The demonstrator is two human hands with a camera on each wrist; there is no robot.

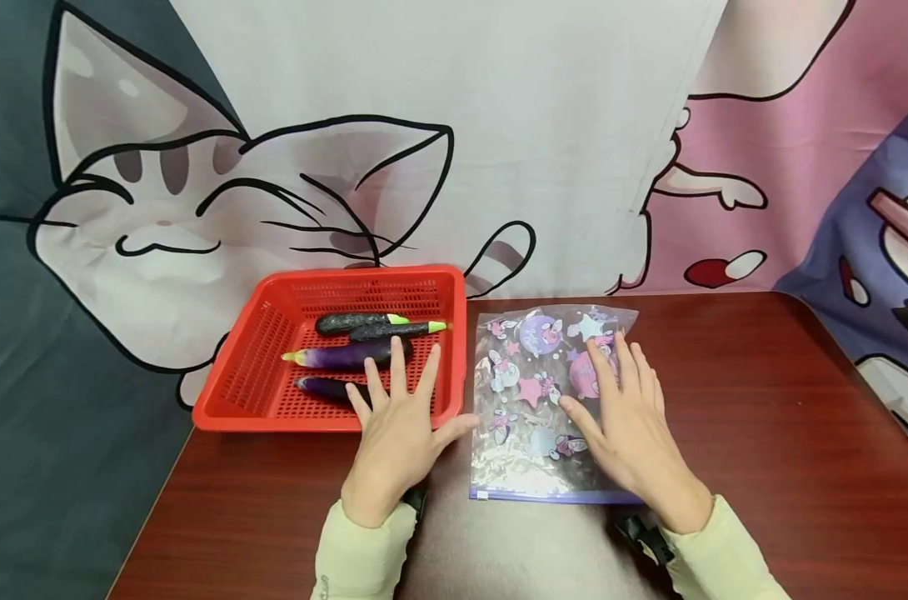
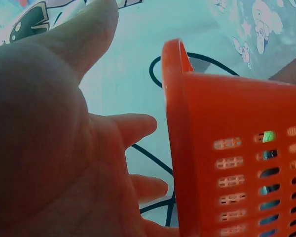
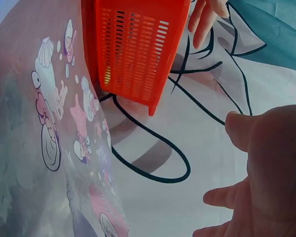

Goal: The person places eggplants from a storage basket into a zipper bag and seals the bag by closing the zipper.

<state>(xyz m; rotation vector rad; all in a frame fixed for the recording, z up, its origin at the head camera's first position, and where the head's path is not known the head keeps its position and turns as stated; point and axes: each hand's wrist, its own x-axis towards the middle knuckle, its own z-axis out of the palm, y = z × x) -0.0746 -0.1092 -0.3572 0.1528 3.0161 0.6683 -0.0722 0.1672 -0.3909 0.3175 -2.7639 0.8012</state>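
My left hand (image 1: 396,446) has its fingers spread over the near right corner of a red plastic basket (image 1: 236,423); it holds nothing. In the basket lie a purple eggplant (image 1: 341,357) with a yellowish end, a second dark purple eggplant (image 1: 321,387) partly behind my fingers, and two dark, bumpy, cucumber-like vegetables (image 1: 352,322) with bright green tips. To the right, a clear slider bag (image 1: 529,417) printed with cartoon sea figures lies flat, its purple slider edge towards me. Above the bag's right side my right hand (image 1: 637,437) is spread, gripping nothing; whether it touches the bag I cannot tell.
The brown wooden table (image 1: 784,417) extends right of the bag and in front of it. Behind its far edge hangs a cartoon-printed cloth (image 1: 559,150), also running down the left side. The basket's far rim stands close against this cloth.
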